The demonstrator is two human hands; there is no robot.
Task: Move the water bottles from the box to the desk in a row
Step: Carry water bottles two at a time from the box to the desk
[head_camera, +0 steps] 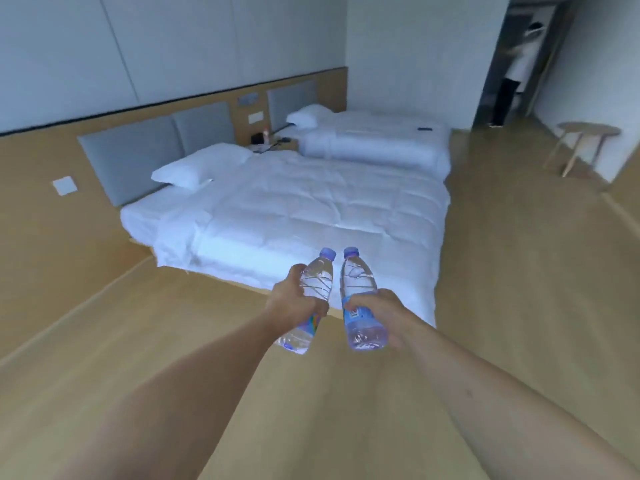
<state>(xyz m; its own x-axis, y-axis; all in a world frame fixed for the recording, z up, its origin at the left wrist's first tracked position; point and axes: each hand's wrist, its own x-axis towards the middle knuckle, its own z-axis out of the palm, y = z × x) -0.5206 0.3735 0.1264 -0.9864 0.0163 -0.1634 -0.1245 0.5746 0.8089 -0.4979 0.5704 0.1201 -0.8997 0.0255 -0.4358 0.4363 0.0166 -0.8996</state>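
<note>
Water bottles are in both our hands: the left hand (pixel 294 301) is closed around the left bottle (pixel 311 299), and the right hand (pixel 379 311) is closed around the right bottle (pixel 360 303). Both bottles are in the air above the floor (pixel 519 306), near the foot of the bed (pixel 311 209). Neither box nor desk is visible. We should carry them upright, with firm fingers, and probably turn to find the desk.

Clear glossy plastic bottles (pixel 360 299), matt wood-look floor (pixel 502 271), soft white cloth bedding (pixel 311 209).
</note>
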